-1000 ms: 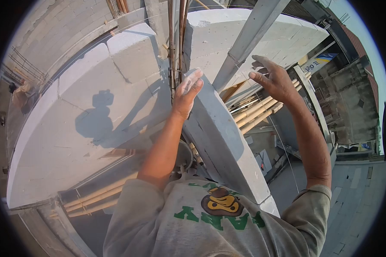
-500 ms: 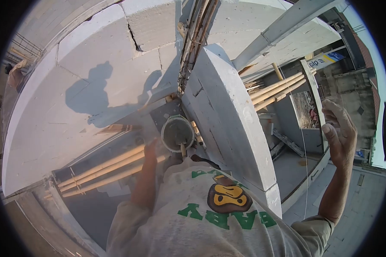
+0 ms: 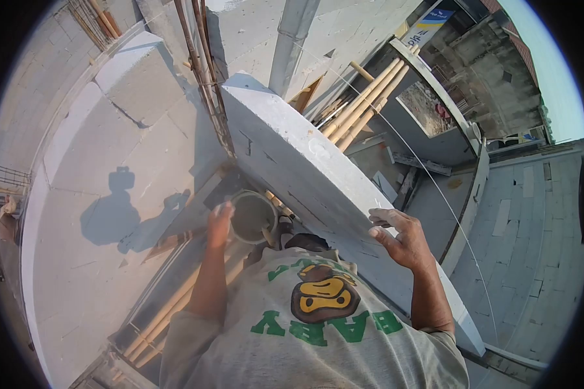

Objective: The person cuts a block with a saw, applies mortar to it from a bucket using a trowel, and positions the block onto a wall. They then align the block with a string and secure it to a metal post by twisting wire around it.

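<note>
Near the rim of a round bucket [image 3: 254,217] is my left hand [image 3: 220,220], slightly blurred, its fingers not clear enough to tell their pose. The bucket stands low between two block walls and has grey material and a handle-like tool [image 3: 269,237] in it. My right hand [image 3: 401,240] is raised beside the top of the pale block wall [image 3: 331,172], fingers apart and bent, nothing in it. Whether its fingertips touch the wall edge cannot be told.
Bundled rebar [image 3: 204,84] rises at the wall corner. Bamboo poles [image 3: 363,104] lie beyond the wall, more below left. A thin string [image 3: 428,172] crosses the right side. Part of another person [image 3: 8,220] shows at far left.
The view has turned, so walls and rebar sit further left. My right hand has come down and inward to the wall top. My left hand is now higher, beside the bucket rim.
</note>
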Tool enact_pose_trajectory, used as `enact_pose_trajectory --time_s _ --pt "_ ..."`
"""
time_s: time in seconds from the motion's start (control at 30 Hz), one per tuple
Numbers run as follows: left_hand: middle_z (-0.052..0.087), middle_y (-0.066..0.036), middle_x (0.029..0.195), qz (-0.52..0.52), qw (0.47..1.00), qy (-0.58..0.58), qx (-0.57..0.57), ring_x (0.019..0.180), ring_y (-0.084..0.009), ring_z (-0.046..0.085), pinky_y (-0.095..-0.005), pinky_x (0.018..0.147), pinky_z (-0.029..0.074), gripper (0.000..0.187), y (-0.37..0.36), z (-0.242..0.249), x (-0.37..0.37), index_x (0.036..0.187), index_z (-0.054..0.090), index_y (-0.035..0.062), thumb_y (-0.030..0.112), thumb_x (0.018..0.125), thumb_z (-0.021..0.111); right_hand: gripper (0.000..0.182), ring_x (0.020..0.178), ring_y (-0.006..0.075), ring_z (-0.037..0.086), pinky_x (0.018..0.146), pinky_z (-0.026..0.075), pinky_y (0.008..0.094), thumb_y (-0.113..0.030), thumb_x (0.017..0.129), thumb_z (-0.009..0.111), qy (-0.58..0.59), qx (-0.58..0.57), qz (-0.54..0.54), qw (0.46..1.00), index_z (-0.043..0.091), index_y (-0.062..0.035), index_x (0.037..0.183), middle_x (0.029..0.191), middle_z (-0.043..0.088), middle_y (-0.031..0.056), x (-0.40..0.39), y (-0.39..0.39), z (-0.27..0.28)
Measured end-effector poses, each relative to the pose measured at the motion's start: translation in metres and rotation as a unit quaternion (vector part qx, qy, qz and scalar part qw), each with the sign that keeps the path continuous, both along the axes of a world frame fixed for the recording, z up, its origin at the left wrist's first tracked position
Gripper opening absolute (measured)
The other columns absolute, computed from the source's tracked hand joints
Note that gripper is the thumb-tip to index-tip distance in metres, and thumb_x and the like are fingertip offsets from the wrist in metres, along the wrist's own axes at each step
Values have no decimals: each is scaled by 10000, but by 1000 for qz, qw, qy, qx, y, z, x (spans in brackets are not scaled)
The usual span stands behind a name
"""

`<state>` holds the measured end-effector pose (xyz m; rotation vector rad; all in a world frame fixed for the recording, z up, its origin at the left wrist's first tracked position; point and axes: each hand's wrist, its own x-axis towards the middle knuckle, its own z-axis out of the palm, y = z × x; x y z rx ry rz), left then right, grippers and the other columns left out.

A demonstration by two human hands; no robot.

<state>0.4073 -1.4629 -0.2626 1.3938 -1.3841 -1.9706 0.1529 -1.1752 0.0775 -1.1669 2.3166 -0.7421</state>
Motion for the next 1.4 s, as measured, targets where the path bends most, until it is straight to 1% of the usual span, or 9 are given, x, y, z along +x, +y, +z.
enact_pose_trajectory --time_s 0.27,0.7,0.87,1.03,1.17,1.23,1.3,1.37,1.4 --pt "705 -105 1070 -181 983 -36 15 980 -205 657 -359 906 428 535 30 39 -27 1191 635 31 474 892 640 381 986 351 673 857 517 408 -266 885 696 -22 6 -131 991 651 -13 1165 1059 688 203 21 62 -44" --pt "695 -125 1110 -283 954 -87 -41 1034 -224 651 -401 948 422 505 88 48 -112 1165 649 28 457 900 642 395 995 386 637 868 497 458 -341 919 628 -17 -47 -188 981 630 -38 1171 1067 665 210 18 189 -77" --pt "709 -124 1031 -466 869 -153 -56 954 -231 675 -385 920 454 482 166 65 -117 1117 669 3 437 908 643 421 981 383 637 862 499 458 -363 925 611 -11 -86 -256 963 620 -19 1168 1069 661 194 23 241 -80" --pt "716 -95 903 -672 714 -109 -161 867 -196 668 -320 821 504 359 217 66 -156 1000 712 -31 312 913 655 405 980 385 634 870 494 465 -360 922 606 14 -109 -295 949 618 -32 1160 1071 660 190 38 289 -84" --pt "681 -168 1111 -737 580 -177 -298 1063 -276 621 -336 953 455 416 248 74 -205 1127 682 -10 340 905 643 386 988 382 635 865 498 461 -331 922 616 -15 -103 -314 944 620 -32 1165 1072 664 187 56 313 -72" --pt "627 -226 1236 -830 345 -206 -386 1182 -336 569 -350 1008 423 452 246 62 -227 1204 659 58 397 909 612 369 993 378 640 850 506 449 -306 918 632 16 -139 -339 930 627 -28 1161 1068 670 191 59 314 -85" --pt "624 -236 1235 -741 585 -206 -259 1168 -364 586 -368 997 435 472 249 40 -222 1214 655 97 447 906 581 362 992 373 646 839 513 431 -293 911 647 -20 -114 -321 940 636 -30 1159 1061 675 193 55 310 -81" --pt "649 -220 1190 -750 489 -248 -370 1131 -365 614 -379 961 455 491 238 1 -201 1148 677 58 468 893 584 363 975 371 656 841 516 423 -312 916 644 -20 -104 -274 956 647 -36 1152 1048 679 191 47 297 -76" --pt "665 -206 1155 -680 602 -255 -332 1099 -376 626 -391 932 466 492 244 21 -190 1111 686 47 473 889 582 363 975 371 656 841 516 423 -312 916 644 -25 -108 -225 968 647 -36 1152 1048 679 191 40 288 -74"
